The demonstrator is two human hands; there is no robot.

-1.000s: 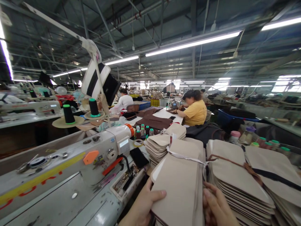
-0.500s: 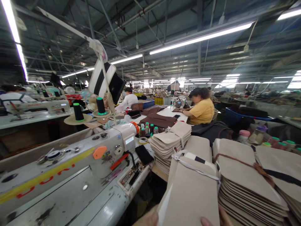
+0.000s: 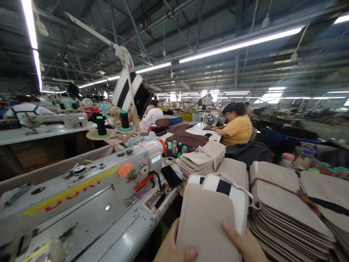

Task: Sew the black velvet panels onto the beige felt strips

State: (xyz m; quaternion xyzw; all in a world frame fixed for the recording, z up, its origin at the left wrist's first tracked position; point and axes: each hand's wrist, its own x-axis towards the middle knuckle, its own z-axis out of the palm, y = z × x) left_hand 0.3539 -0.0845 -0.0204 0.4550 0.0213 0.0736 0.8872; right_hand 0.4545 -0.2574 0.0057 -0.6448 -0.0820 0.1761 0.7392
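Low in the view, I hold a beige panel with rounded corners [image 3: 207, 214], perhaps leather or coated fabric, between both hands. My left hand [image 3: 176, 245] grips its lower left, thumb on top and fingers behind the edge. My right hand [image 3: 244, 242] has its thumb on the right side of the panel, its other fingers mostly hidden behind. Directly behind lie white panels with a black stripe [image 3: 236, 193]. A white tie strip [image 3: 241, 187] runs loosely over the pile beyond them.
A tied stack of beige panels [image 3: 289, 211] stands at right; another stack [image 3: 203, 156] is behind. On the left is a sewing machine [image 3: 89, 182] with a phone [image 3: 171, 177] at its end. Thread cones [image 3: 101, 127] stand beyond. A person in yellow [image 3: 237, 129] sits farther back.
Both hands have come further into view, with the beige panel shifted so that more of the striped white panels shows. The white tie now sits further right. My view has swung slightly left.
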